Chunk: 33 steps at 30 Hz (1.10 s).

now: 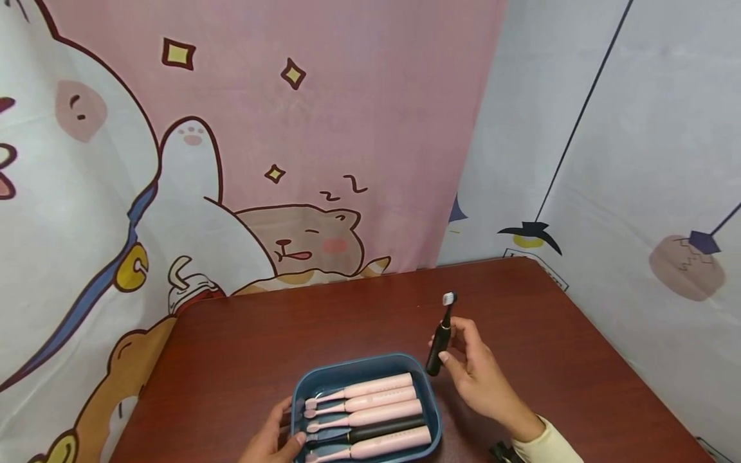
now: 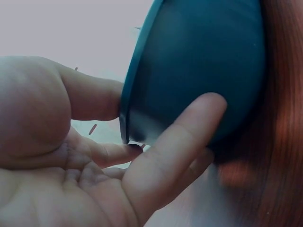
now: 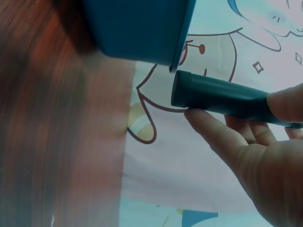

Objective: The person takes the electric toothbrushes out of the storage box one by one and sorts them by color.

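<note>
My right hand (image 1: 483, 381) holds a black electric toothbrush (image 1: 439, 350) between thumb and fingers, its head pointing up. It is just beyond the right end of a blue plastic bin (image 1: 353, 368). Seen from the right wrist, the toothbrush handle (image 3: 222, 94) has its base close to the bin's rim. My left hand (image 1: 272, 438) grips the bin's left end, thumb at the rim and fingers against the outer wall (image 2: 203, 56). Inside lie several pink electric toothbrushes (image 1: 386, 412) and a black one (image 1: 388, 429), side by side with heads to the left.
The bin is at the near side of a reddish-brown wooden table (image 1: 260, 341). Behind the table hangs a pink and white cartoon cloth (image 1: 393, 128); a pale wall covering (image 1: 637, 161) runs along the right. A small dark object (image 1: 505, 452) shows beneath the right wrist.
</note>
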Each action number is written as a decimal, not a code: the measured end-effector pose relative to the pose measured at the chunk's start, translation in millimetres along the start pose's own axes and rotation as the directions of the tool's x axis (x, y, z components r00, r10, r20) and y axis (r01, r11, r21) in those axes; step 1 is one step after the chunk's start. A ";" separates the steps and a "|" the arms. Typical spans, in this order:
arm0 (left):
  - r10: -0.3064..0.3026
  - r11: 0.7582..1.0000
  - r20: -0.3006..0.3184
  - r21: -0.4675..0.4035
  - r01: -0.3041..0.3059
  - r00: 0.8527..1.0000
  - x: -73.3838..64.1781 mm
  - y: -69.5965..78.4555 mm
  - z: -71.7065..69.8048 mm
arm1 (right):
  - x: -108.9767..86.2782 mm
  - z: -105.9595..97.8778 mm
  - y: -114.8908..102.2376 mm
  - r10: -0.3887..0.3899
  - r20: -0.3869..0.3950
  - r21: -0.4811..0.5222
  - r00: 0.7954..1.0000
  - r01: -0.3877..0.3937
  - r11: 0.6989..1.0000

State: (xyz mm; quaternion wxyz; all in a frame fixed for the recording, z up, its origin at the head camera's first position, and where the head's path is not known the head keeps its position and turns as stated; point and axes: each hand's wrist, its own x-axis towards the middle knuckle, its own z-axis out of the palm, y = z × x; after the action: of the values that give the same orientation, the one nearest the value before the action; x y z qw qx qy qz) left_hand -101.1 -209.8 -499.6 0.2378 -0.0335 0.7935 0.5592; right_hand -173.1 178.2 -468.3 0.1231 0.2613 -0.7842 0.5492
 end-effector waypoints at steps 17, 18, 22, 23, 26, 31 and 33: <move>0.066 0.998 -0.003 -0.018 -0.066 0.998 -4.2 -2.6 2.1 | -7.1 -14.6 18.1 0.006 -0.072 -0.118 0.997 -0.015 0.993; 0.075 0.997 -0.006 -0.017 -0.075 0.997 -4.5 -2.7 1.9 | -7.8 -15.4 18.8 0.011 -0.078 -0.125 0.997 -0.021 0.992; 0.070 0.997 -0.006 -0.016 -0.070 0.998 -4.3 -2.5 1.6 | -12.2 -18.8 24.4 0.035 -0.099 -0.133 0.994 -0.048 0.990; 0.066 0.998 -0.006 -0.017 -0.066 0.998 -4.3 -2.4 1.3 | -13.3 -19.6 26.0 0.038 -0.102 -0.138 0.994 -0.052 0.989; 0.061 0.998 -0.002 -0.021 -0.061 0.998 -4.6 -2.2 1.2 | -15.4 -22.2 31.5 0.044 -0.109 -0.136 0.993 -0.059 0.989; 0.063 0.998 0.000 -0.014 -0.063 0.998 -5.6 -1.3 1.5 | -16.5 -28.3 39.8 0.051 -0.132 -0.178 0.990 -0.074 0.981; 0.059 0.998 0.002 -0.014 -0.059 0.998 -5.7 -1.1 1.6 | -17.0 -31.0 43.1 0.051 -0.139 -0.203 0.989 -0.079 0.976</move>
State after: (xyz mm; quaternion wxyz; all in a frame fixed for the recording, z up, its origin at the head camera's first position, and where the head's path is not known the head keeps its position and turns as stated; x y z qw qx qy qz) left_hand -95.2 -210.0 -498.7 0.2217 -0.0111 0.7900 0.5715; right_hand -185.4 222.8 -499.4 0.1838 0.1840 -0.8355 0.4839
